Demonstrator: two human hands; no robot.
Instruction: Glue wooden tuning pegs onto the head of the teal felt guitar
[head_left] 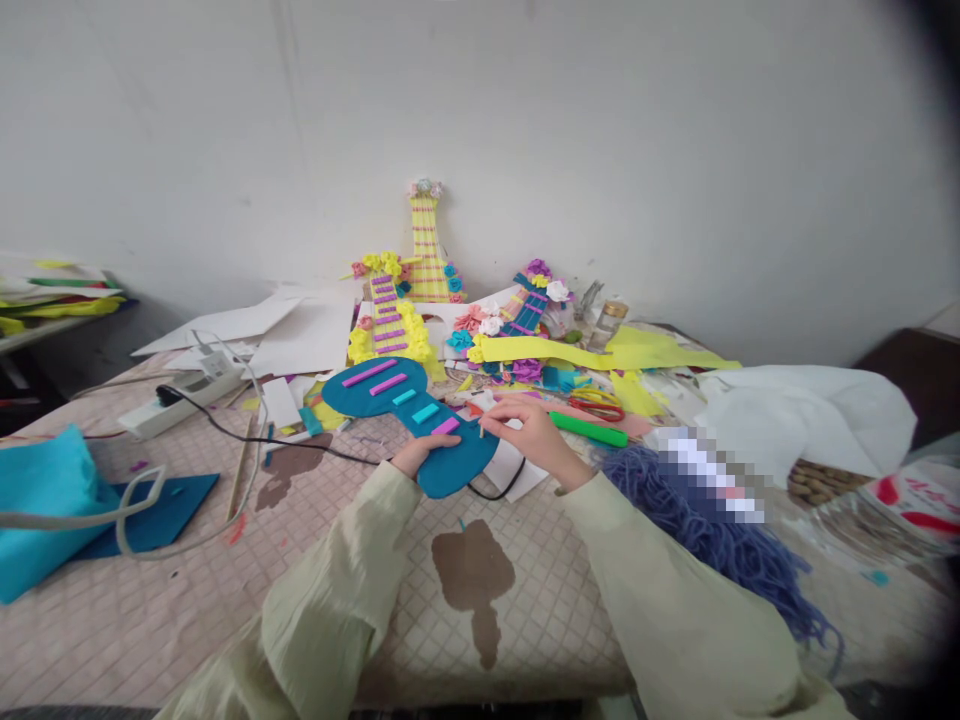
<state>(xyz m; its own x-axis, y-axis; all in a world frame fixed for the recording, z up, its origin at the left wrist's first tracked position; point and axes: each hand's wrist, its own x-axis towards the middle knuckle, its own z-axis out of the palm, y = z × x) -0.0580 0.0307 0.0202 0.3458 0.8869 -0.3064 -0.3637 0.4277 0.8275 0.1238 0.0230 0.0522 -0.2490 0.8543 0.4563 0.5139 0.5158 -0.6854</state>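
Observation:
A blue guitar-shaped board (459, 472) is held tilted above the table, with several purple and light-blue strips stuck across it. My left hand (418, 454) grips its near edge, the thumb lying on top beside a purple strip (448, 426). Over the board's right end, my right hand (541, 437) is closed in a pinch, fingertips close to the surface. A tiny pale piece shows at those fingertips, too small to name. Just right of this hand lies a bright green stick (589, 429). A black cord (337, 453) runs behind the board.
Decorated paper instruments (426, 245) lean against the wall behind. Scissors (592, 404), yellow paper strips (551, 350) and a glass jar (609, 322) lie or stand at the back. Blue yarn (701, 535) spreads at right. A power strip (184, 395) and blue paper (52, 510) are at left.

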